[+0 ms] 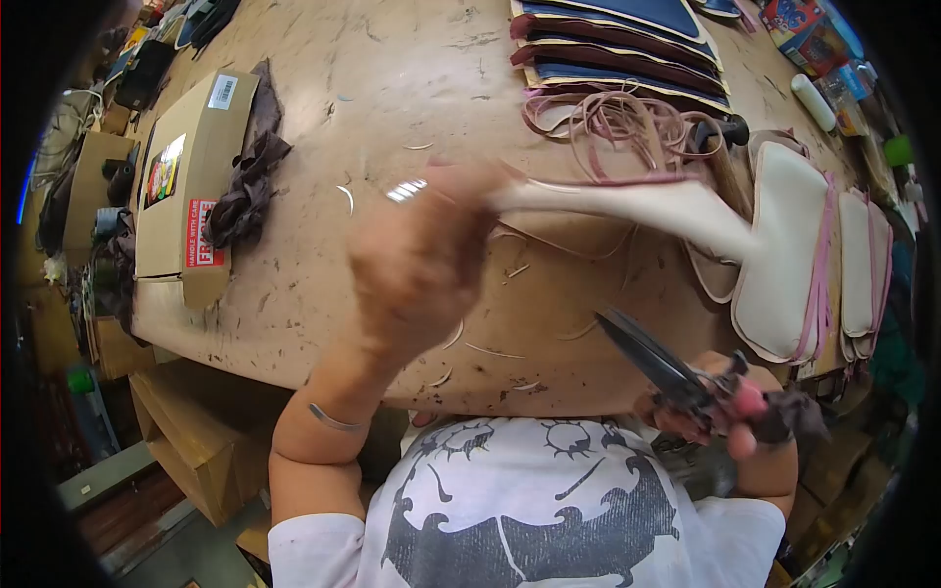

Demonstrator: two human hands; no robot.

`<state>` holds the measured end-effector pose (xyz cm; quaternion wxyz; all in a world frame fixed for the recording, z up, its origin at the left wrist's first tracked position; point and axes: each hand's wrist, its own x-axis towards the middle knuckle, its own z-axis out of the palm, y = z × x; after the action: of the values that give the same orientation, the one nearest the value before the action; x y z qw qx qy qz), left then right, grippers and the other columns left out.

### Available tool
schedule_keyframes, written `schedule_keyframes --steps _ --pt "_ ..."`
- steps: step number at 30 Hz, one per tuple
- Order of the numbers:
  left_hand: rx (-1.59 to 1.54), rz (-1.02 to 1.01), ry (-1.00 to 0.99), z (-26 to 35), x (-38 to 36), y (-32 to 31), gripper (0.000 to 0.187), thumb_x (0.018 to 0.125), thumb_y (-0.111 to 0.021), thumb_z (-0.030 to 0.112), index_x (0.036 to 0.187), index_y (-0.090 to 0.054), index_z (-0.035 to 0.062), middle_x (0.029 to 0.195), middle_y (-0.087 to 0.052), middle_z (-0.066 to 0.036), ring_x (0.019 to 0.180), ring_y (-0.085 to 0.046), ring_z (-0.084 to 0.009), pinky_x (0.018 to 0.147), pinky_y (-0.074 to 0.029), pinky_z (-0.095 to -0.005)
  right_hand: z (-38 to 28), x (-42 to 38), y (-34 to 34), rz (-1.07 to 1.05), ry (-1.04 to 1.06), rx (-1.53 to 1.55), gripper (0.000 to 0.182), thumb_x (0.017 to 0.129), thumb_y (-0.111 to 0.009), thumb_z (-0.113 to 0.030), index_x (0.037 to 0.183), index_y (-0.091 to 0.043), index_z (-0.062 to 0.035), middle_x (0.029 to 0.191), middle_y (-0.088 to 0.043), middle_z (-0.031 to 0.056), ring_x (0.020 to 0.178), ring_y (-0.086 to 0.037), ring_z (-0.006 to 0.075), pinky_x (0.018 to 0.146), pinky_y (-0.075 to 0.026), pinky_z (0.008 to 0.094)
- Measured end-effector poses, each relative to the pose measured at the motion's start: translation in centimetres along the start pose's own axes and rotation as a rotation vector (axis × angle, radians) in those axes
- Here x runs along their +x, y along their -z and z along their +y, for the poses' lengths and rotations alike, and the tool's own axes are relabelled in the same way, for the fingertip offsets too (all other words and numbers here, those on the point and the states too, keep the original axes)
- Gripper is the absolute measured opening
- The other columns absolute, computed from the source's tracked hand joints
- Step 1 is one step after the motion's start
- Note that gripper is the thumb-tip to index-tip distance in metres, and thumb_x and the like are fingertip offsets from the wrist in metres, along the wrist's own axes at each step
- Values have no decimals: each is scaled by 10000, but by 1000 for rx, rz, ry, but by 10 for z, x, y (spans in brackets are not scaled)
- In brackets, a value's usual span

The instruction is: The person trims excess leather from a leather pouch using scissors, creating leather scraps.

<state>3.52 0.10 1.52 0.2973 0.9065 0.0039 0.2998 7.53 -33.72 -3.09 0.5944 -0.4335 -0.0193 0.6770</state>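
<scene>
Blurred by motion, my left hand (421, 245) is closed around one end of a pale leather piece (627, 208) with a reddish edge. The piece stretches out to the right over the table. My right hand (740, 421) grips a pair of dark scissors (652, 358) close to my body, below the leather and apart from it. Their blades point up and left, and dark cloth is wrapped about the handle. Thin curved offcuts (495, 351) lie on the wooden table (392, 108) beneath and around my left hand.
A cardboard box (196, 127) with a fragile label and dark cloth stands at left. Tangled pink-brown strips (622, 127) lie beyond the leather, below stacked blue and maroon pieces (627, 49). Cream padded pieces (784, 250) with pink strips sit at right. Another open carton (201, 431) is below the table edge.
</scene>
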Motion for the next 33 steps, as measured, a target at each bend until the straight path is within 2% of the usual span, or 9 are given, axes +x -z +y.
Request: schedule_keyframes --steps 3,6,9,11,13,19,26,30,33 --pt "-218 317 250 -1 14 18 153 759 -527 6 905 -487 30 920 -543 -72 764 -545 -136 661 -440 -225 -12 -10 -14 50 57 -54 590 493 -713 -493 794 -474 -45 709 -442 -9 578 -397 71 492 -329 200" --pt "-956 414 348 -23 3 32 179 779 -533 61 940 -468 20 941 -551 -61 802 -547 -115 698 -446 -235 -13 -7 -20 65 94 -66 588 498 -712 -493 793 -472 -45 700 -445 -1 562 -397 73 480 -326 200" --pt "-1140 525 783 6 -16 31 221 783 -495 10 991 -423 9 917 -520 -67 789 -521 -98 678 -452 -214 -19 1 -25 51 102 -107 586 504 -710 -494 792 -470 -45 692 -448 6 546 -397 75 467 -324 200" --pt "-1148 169 818 -4 -54 28 266 773 -505 12 1016 -398 -1 949 -502 -92 839 -519 -120 707 -478 -250 -21 12 -31 35 100 -140 584 507 -709 -495 792 -468 -45 686 -450 11 535 -397 76 459 -322 200" --pt "-1162 28 938 -2 -73 14 351 744 -524 -18 1053 -359 -5 968 -486 -101 861 -521 -144 716 -497 -283 -25 25 -38 17 92 -191 583 511 -708 -495 791 -467 -45 680 -452 16 524 -397 77 451 -320 200" --pt "-1158 134 816 -3 -80 -2 562 684 -525 -99 1173 -266 2 1125 -376 -134 979 -477 -181 748 -487 -298 -36 50 -44 -22 -179 -502 422 599 -668 -438 769 -490 -95 574 -444 -29 463 -415 79 415 -336 213" --pt "-1151 19 814 -10 -85 5 582 685 -505 -127 1208 -273 -21 1161 -349 -111 1080 -374 -161 902 -349 -254 -31 64 -34 -54 -358 -431 385 605 -662 -276 901 -529 -69 645 -501 -3 485 -446 82 420 -349 207" --pt "-1119 -78 823 -11 -88 8 485 697 -483 -130 1161 -360 -58 1166 -365 -111 1090 -368 -154 906 -336 -253 -49 79 -46 -169 -287 -598 336 625 -632 -315 799 -506 -57 594 -463 -5 482 -445 81 410 -338 212" --pt "-1108 -82 798 -10 -86 9 483 698 -474 -135 1163 -361 -65 1178 -360 -113 1087 -376 -156 892 -352 -249 -64 91 -55 -226 -353 -790 460 631 -612 -488 723 -470 -60 536 -420 -11 465 -436 80 399 -325 210"
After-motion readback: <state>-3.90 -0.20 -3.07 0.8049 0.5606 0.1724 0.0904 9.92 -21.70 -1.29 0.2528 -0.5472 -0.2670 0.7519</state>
